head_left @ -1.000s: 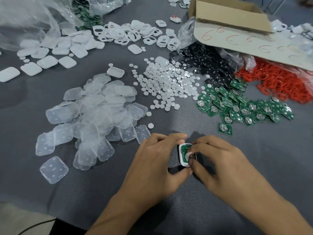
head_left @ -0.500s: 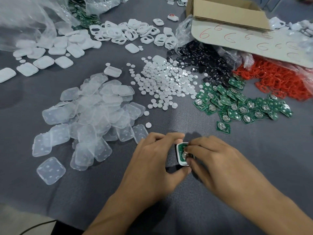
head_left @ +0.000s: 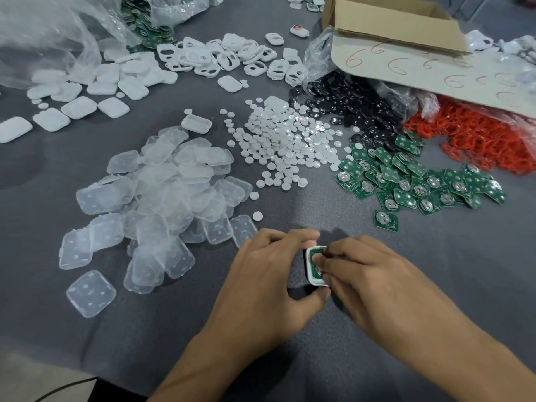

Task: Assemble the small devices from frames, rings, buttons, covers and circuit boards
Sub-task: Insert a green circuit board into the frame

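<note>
A small white frame with a green circuit board (head_left: 313,264) in it sits near the front middle of the grey table. My left hand (head_left: 269,282) pinches this frame between forefinger and thumb. My right hand (head_left: 374,282) presses its fingertips onto the board and covers most of it. Loose green circuit boards (head_left: 417,181) lie to the right. White round buttons (head_left: 287,146) are heaped in the middle. Clear covers (head_left: 156,204) are piled on the left. White frames (head_left: 226,58) lie at the back, red rings (head_left: 478,137) at the far right.
A cardboard box (head_left: 400,33) marked with red sixes lies at the back right over plastic bags. Black round parts (head_left: 348,108) spill beside it. White solid covers (head_left: 81,94) and a clear plastic bag (head_left: 49,39) fill the back left. The table's front edge runs along the bottom left.
Both hands stay on the small frame; my right fingertips have shifted further over the circuit board, hiding more of it. The view has drifted slightly.
</note>
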{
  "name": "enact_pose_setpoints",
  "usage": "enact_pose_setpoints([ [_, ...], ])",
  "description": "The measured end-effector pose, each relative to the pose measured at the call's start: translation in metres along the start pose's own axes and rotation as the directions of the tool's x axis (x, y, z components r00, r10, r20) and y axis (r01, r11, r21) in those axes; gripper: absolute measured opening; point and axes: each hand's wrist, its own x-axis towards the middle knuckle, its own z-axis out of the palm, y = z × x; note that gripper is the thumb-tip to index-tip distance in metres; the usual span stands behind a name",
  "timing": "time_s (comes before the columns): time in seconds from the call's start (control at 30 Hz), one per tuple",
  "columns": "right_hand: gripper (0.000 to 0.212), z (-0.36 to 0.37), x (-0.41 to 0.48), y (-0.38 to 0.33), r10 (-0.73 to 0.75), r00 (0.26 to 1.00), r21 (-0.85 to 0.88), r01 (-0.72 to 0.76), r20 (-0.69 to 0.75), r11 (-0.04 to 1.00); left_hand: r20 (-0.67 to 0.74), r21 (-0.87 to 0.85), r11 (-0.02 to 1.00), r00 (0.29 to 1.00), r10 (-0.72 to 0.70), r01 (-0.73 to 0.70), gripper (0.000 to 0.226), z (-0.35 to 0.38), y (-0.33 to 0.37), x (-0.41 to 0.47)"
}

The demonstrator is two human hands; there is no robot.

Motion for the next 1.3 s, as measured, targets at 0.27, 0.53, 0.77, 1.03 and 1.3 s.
enact_pose_setpoints([
  [0.27,0.008,0.001,0.003,-0.001,0.006,1.000,0.020,-0.006,-0.002,1.000,-0.001,-0.034,0.999,1.000,0.006,-0.006,0.061,0.000,-0.001,0.000],
  [0.53,0.008,0.002,0.002,-0.002,-0.008,0.999,0.017,0.009,-0.044,1.000,0.004,-0.034,0.999,1.000,0.006,-0.006,0.062,0.000,-0.001,0.001],
  [0.77,0.017,0.002,0.002,0.000,0.057,0.997,0.124,-0.050,-0.059,0.991,0.017,-0.012,1.000,1.000,0.003,-0.002,0.064,0.000,-0.001,0.001],
  [1.03,0.030,-0.006,0.004,0.003,0.132,0.991,0.242,-0.124,-0.017,0.962,0.041,0.029,1.000,0.999,0.002,-0.003,0.069,0.000,-0.002,0.000],
  [1.3,0.024,-0.014,-0.001,0.004,0.204,0.977,0.269,-0.181,-0.062,0.946,0.034,0.047,0.999,0.999,0.008,-0.009,0.068,0.000,0.000,0.001],
])
